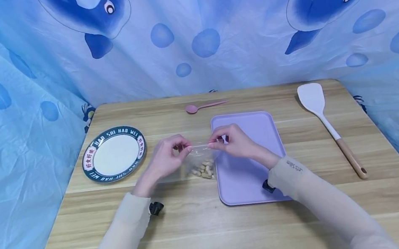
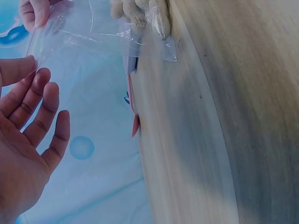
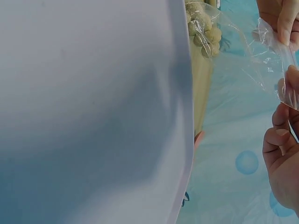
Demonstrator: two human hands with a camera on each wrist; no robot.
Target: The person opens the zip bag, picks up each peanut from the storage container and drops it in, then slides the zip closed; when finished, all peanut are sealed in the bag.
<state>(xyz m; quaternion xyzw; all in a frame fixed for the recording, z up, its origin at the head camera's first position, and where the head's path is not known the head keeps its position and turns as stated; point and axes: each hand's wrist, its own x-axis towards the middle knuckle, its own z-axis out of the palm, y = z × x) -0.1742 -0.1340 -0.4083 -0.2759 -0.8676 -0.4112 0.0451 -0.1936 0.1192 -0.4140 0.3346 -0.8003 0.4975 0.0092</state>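
Note:
A clear plastic zip bag (image 1: 199,152) with several peanuts in shell (image 1: 205,169) at its bottom hangs between the two hands, over the table and beside the tray's left edge. The left hand (image 1: 167,158) pinches the bag's top left corner between thumb and forefinger; in the left wrist view that hand's (image 2: 28,135) other fingers stand loosely bent, away from the plastic. At the top right corner, the right hand (image 1: 235,141) pinches the same upper edge. Up close in the right wrist view, the film (image 3: 275,56) is creased. Whether the seal is closed cannot be told.
A lilac tray (image 1: 250,172) lies under the right forearm. To the left is a round plate (image 1: 92,175) with a dark green patterned rim. A pink spoon (image 1: 192,109) lies at the back, and a white spatula (image 1: 312,98) with a wooden handle at the right.

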